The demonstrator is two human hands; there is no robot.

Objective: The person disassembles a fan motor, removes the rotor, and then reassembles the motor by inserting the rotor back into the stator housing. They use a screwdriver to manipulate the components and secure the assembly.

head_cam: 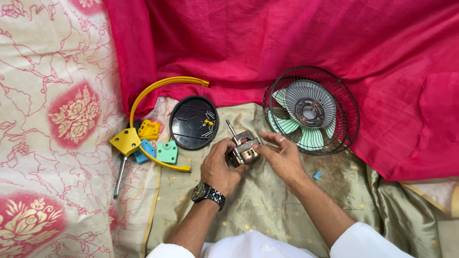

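Observation:
A small metal fan motor (243, 147) with a protruding shaft sits between both hands over the olive-gold cloth (267, 205). My left hand (219, 165), with a dark wristwatch (207, 193) on its wrist, grips the motor from the left. My right hand (283, 155), wearing a ring, holds it from the right with fingers partly spread. Behind the hands lies a black wire fan guard (311, 110) holding pale green blades and a grey hub.
A black round plastic cover (193, 123) holding small screws lies left of the motor. Further left are a yellow curved bracket (143, 98) with a metal rod, a yellow block, and blue and mint green pieces (167, 152). Pink cloth (287, 43) drapes behind; floral fabric lies left.

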